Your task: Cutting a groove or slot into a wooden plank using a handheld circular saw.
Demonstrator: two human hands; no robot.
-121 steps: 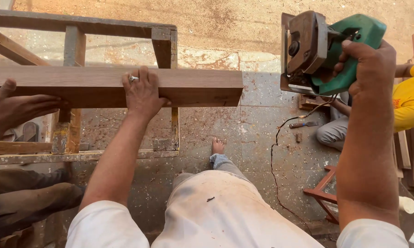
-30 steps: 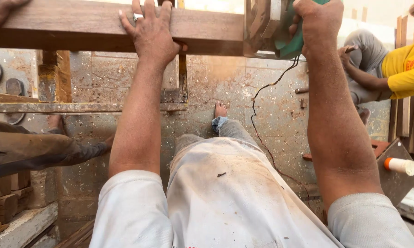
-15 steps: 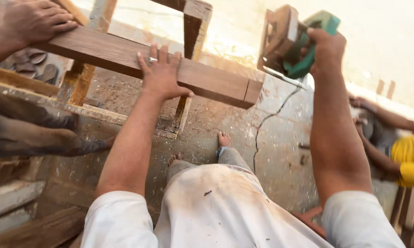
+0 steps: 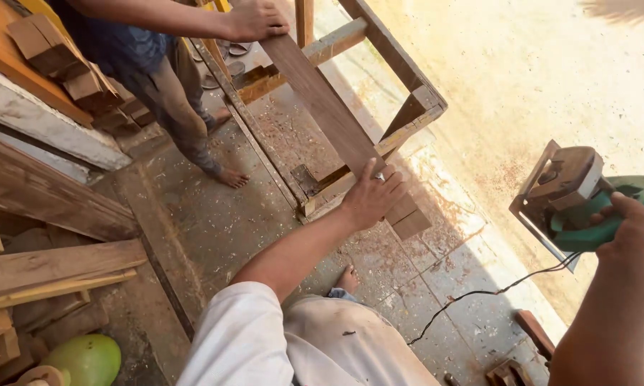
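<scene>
Swung right, our right hand (image 4: 632, 232) carries the green saw (image 4: 586, 204) away from the plank (image 4: 336, 121) — gripped tight; left hand (image 4: 372, 196) spread flat on it.

A long plank (image 4: 329, 114) of dark brown wood, smooth and matt, lies on a rough frame (image 4: 407, 121) of paler, worn wood. The left hand (image 4: 372, 196) presses flat on the plank; another person's hand (image 4: 254, 21) grips its far end. The right hand (image 4: 632, 239) holds a power saw (image 4: 575, 196) with a glossy green plastic body and dull, dusty metal guard and base. The concrete floor (image 4: 215, 221) is rough, stained and strewn with sawdust.
</scene>
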